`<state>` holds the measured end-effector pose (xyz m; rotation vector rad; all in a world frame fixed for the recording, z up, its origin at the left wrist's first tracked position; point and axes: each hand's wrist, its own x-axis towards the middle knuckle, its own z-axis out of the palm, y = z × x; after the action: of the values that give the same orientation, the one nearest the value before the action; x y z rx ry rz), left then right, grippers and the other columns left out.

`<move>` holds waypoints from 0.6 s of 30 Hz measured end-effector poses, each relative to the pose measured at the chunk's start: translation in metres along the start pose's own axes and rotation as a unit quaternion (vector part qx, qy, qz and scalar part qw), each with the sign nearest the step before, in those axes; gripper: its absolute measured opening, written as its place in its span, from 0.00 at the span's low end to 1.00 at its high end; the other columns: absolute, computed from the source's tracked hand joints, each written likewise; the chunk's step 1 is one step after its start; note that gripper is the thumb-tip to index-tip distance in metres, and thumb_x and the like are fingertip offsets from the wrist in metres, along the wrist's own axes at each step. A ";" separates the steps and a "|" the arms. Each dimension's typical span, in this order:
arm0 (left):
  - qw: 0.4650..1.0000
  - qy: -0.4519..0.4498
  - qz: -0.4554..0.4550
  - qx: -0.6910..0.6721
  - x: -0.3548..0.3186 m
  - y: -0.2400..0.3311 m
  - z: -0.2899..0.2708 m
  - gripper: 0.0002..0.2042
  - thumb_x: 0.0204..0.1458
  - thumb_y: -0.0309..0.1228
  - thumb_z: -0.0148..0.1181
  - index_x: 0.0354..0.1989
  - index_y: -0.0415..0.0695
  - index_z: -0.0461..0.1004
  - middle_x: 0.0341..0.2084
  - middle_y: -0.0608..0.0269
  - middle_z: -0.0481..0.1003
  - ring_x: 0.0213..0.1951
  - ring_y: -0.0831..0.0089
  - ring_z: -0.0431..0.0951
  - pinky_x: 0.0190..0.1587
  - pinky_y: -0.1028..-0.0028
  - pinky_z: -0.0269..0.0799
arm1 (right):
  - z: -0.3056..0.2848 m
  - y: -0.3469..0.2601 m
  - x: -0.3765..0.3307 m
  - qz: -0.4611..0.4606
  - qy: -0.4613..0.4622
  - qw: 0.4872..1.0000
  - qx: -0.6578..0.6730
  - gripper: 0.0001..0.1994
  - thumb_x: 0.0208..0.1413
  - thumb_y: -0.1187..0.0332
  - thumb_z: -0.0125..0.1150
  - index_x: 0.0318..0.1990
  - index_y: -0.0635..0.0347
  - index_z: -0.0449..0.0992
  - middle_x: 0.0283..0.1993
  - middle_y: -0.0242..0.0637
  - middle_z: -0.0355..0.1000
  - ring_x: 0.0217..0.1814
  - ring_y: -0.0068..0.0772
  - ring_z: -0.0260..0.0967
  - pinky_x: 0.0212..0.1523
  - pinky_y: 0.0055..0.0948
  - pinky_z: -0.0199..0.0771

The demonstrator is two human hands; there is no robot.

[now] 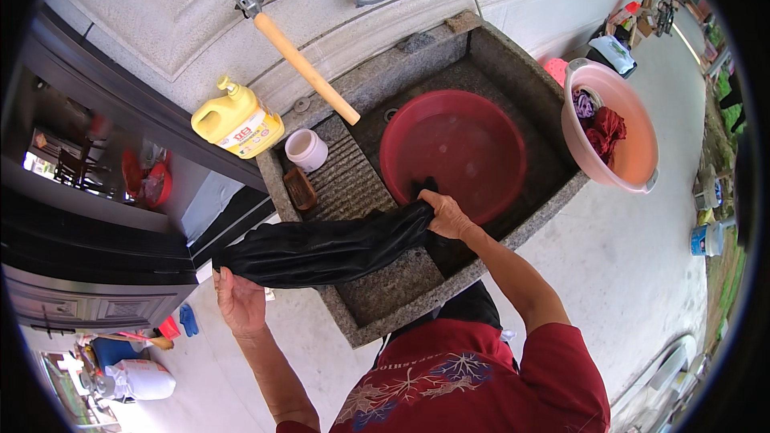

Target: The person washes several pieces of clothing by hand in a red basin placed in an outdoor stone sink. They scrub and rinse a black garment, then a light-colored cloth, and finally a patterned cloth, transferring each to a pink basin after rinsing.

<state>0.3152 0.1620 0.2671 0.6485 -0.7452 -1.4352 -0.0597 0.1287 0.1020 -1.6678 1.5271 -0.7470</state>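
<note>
A wet-looking black garment is stretched sideways between my hands, over the ribbed washboard part of a stone sink. My left hand pinches its left end, beyond the sink's edge. Its right end is bunched in my closed right hand, at the near rim of a red basin. Cloudy reddish water fills the basin. A small dark end of cloth sticks out past my right fingers over the water. Near the washboard are a brown scrubbing brush and a pale cup.
A yellow pump jug stands at the sink's back left corner. From the wall tap a wooden-coloured tube reaches over the sink. To the right is a pink tub with dark red and purple cloth. An open door lies left.
</note>
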 end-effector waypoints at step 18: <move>0.887 -0.212 -0.222 0.344 0.034 -0.196 0.132 0.07 0.56 0.33 0.53 0.34 0.43 0.71 0.32 0.64 0.72 0.32 0.68 0.74 0.34 0.70 0.68 | -0.157 -0.039 0.022 0.021 0.004 0.999 0.045 0.30 0.48 0.55 0.65 0.58 0.52 0.63 0.51 0.46 0.65 0.48 0.38 0.68 0.50 0.35 0.68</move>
<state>0.0899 0.1255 0.1990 1.1173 -1.5679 -1.7579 -0.1642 0.0860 0.2206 -1.5632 1.5078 -0.7892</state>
